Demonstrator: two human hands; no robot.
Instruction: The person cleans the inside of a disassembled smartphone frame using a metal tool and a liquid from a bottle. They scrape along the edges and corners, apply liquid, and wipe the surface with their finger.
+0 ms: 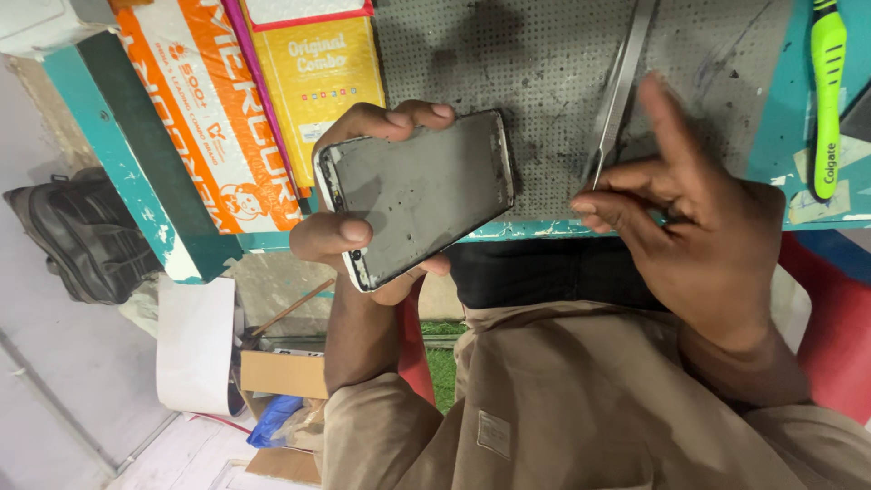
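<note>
My left hand (349,238) grips a phone frame (419,195) with its screen removed, showing a dull grey inner plate and a worn white rim. Thumb and fingers clamp its edges, and it is held tilted above the front edge of the bench. My right hand (694,227) pinches a pair of long metal tweezers (619,91) between thumb and fingers, index finger raised. The tweezers point away over the mat, to the right of the phone and apart from it.
A grey dotted work mat (544,63) covers a teal-edged bench (118,145). Orange and yellow padded packets (227,118) lie at its left. A green toothbrush (827,91) lies at far right. A black bag (82,236), cardboard and paper sit on the floor.
</note>
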